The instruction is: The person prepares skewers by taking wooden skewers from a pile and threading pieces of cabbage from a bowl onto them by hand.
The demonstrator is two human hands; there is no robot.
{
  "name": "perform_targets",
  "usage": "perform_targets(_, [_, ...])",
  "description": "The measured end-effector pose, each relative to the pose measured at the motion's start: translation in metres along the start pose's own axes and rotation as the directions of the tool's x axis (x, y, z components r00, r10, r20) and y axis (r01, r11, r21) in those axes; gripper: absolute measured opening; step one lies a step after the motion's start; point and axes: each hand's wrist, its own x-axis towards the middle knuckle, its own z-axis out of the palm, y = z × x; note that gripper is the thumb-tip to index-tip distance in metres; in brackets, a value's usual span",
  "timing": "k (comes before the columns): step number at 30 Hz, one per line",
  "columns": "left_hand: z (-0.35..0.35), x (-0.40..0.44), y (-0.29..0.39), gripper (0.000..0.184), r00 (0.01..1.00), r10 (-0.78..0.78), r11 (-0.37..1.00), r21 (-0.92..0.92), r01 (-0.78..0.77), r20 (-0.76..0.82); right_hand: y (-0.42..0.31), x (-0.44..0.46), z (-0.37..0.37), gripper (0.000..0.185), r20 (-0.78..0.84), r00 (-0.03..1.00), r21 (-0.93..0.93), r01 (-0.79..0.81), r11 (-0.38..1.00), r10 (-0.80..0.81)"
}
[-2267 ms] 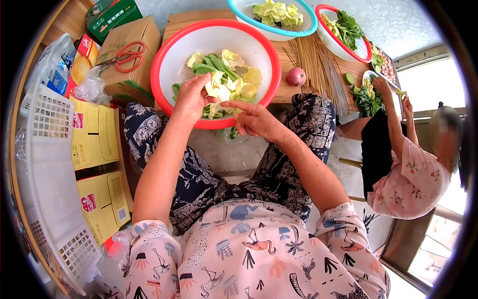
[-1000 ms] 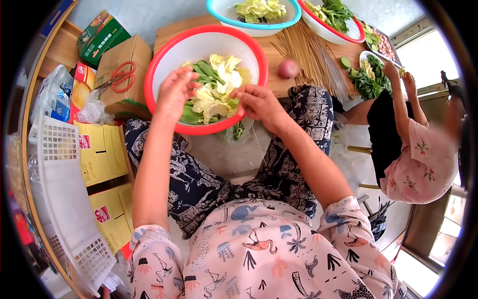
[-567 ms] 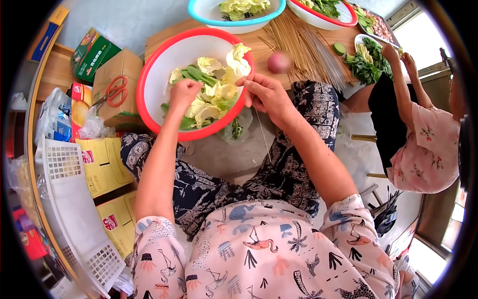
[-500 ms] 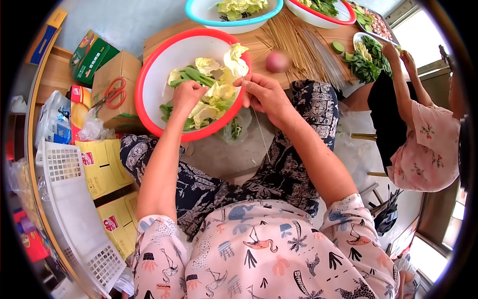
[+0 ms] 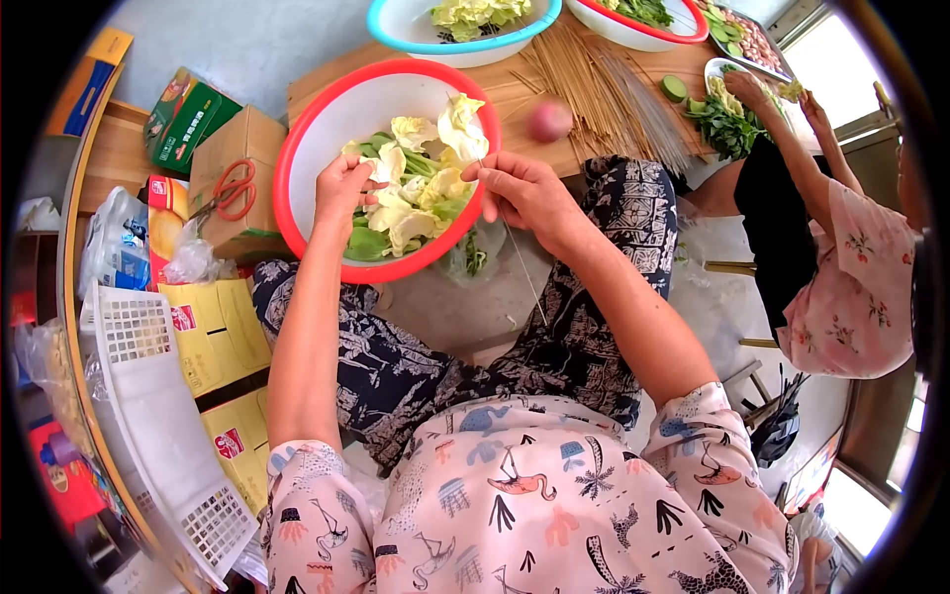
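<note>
A white bowl with a red rim [image 5: 288,203] holds pale yellow-green leaves and green leafy vegetables. My left hand [image 5: 341,193] is over the bowl's left side, thumb and fingers closed on a pale cabbage leaf [image 5: 388,165]. At the bowl's right rim, my right hand [image 5: 524,188] is closed in a pinch on a thin skewer [image 5: 525,267], whose lower end slants down over my lap. A larger pale leaf [image 5: 461,124] sits at the skewer's upper end, just above my right fingertips.
Bundled skewers [image 5: 604,99] and a blurred pink onion [image 5: 550,120] lie on the wooden table [image 5: 327,81]. A blue-rimmed bowl [image 5: 475,51] stands behind. Red-handled scissors [image 5: 236,190] are by a cardboard box at left. Another person [image 5: 851,287] works at right over a plate of greens.
My left hand has moved left across the bowl and now has a pale leaf at its fingertips. My right hand stays nearly in place with the skewer.
</note>
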Motion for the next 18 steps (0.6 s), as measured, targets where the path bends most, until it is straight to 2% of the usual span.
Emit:
perform_targets(4, [-0.001, -0.01, 0.002, 0.009, 1.0, -0.025, 0.999, -0.03, 0.025, -0.007, 0.0, 0.0, 0.004, 0.023, 0.033, 0.999, -0.034, -0.017, 0.999, 0.018])
perform_targets(7, [-0.001, -0.011, 0.0, 0.012, 1.0, 0.012, 1.0, -0.011, -0.012, 0.0, 0.003, 0.002, 0.006, 0.023, 0.038, 0.999, -0.082, -0.015, 0.997, 0.018])
perform_targets(9, [-0.003, -0.01, -0.001, 0.015, 0.998, -0.042, 0.985, -0.167, 0.049, 0.044, 0.006, 0.003, 0.006, 0.023, 0.053, 0.998, -0.082, -0.021, 0.996, 0.026])
perform_targets(13, [-0.008, -0.012, 0.002, 0.015, 0.998, -0.059, 0.969, -0.24, 0.063, 0.027, 0.009, 0.003, 0.011, 0.022, 0.083, 0.995, -0.08, -0.057, 0.995, 0.064])
perform_targets(15, [-0.011, -0.018, 0.009, 0.015, 0.996, -0.062, 0.944, -0.32, 0.079, 0.064, 0.01, 0.005, 0.012, 0.022, 0.076, 0.995, -0.072, -0.059, 0.996, 0.065])
perform_targets(18, [-0.004, -0.033, 0.024, 0.015, 0.991, -0.038, 0.935, -0.347, 0.08, 0.126, 0.007, 0.005, 0.016, 0.021, 0.046, 0.998, -0.062, -0.049, 0.997, 0.052])
